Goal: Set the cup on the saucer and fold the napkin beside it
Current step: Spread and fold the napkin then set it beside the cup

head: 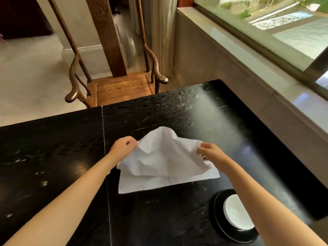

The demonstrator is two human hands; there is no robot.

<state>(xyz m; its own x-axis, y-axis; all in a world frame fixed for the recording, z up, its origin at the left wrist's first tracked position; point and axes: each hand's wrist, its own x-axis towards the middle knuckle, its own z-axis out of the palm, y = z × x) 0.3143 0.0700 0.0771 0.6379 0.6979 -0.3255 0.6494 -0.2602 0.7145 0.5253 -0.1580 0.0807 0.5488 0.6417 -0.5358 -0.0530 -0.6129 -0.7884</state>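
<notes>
Left fingers: pinched shut on the napkin's upper left corner, thumb and fingertips closed over the lifted edge.
Right fingers: pinched on the upper right corner of the same edge, fingertips curled in toward the thumb.
Left hand (122, 147): over the table, just left of the cloth, wrist bent inward.
Right hand (212, 152): level with the left, at the cloth's right side; the two stand well apart with the raised edge slack between them.
Napkin (165, 166): white, mid-table, partly doubled over. The top layer is lifted and rumpled, peaking at the far side; the bottom layer lies flat, its near edge and near corners showing below the upper layer.
Forearms: bare, reaching in from the lower left and lower right.
Saucer (220, 222): black, at the near right of the table, near the napkin but not touching it, partly hidden by the right forearm.
Cup (236, 212): white inside, sitting on the saucer; its right side is covered by the forearm.
Table (53, 157): black wood with visible grain, a seam running front to back left of the napkin.
Chair (122, 87): brown wood with curved arms, at the far edge.
Window (284, 23): upper right, above a pale stone sill.
</notes>
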